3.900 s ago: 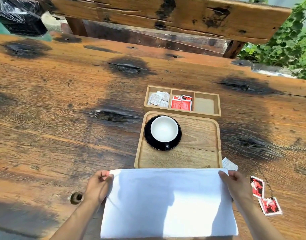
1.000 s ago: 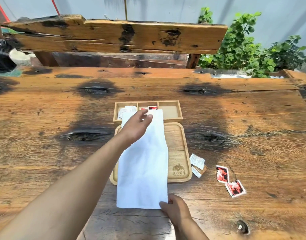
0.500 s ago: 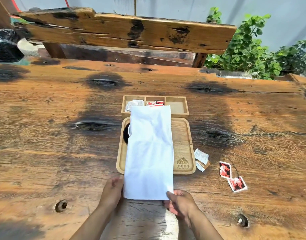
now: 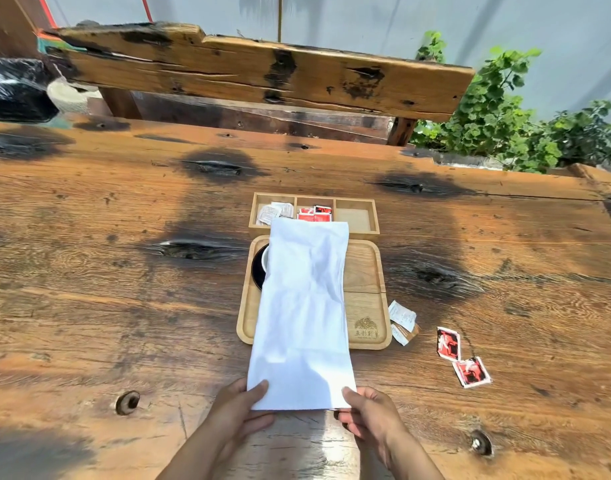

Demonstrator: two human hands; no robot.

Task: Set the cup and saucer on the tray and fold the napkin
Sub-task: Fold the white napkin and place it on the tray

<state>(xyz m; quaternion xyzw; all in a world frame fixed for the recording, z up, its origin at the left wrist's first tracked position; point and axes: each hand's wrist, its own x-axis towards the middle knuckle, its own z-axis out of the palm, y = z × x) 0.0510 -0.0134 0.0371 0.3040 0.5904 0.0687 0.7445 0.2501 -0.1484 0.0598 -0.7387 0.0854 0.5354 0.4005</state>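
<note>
A white napkin (image 4: 304, 306), folded into a long strip, lies lengthwise over the wooden tray (image 4: 366, 296) and reaches the table's near part. My left hand (image 4: 240, 407) pinches its near left corner and my right hand (image 4: 369, 414) pinches its near right corner. Under the napkin only the left edge of the black saucer (image 4: 257, 271) and a sliver of the white cup (image 4: 265, 261) show on the tray's far left.
A wooden three-part box (image 4: 356, 218) with white and red sachets stands just behind the tray. Loose sachets lie to the tray's right, white ones (image 4: 402, 320) and red ones (image 4: 459, 355). A bench back and green plants stand beyond the table.
The wide napkin became a narrow strip laid over the tray and cup. My left hand came back from the strip's far end to its near left corner.
</note>
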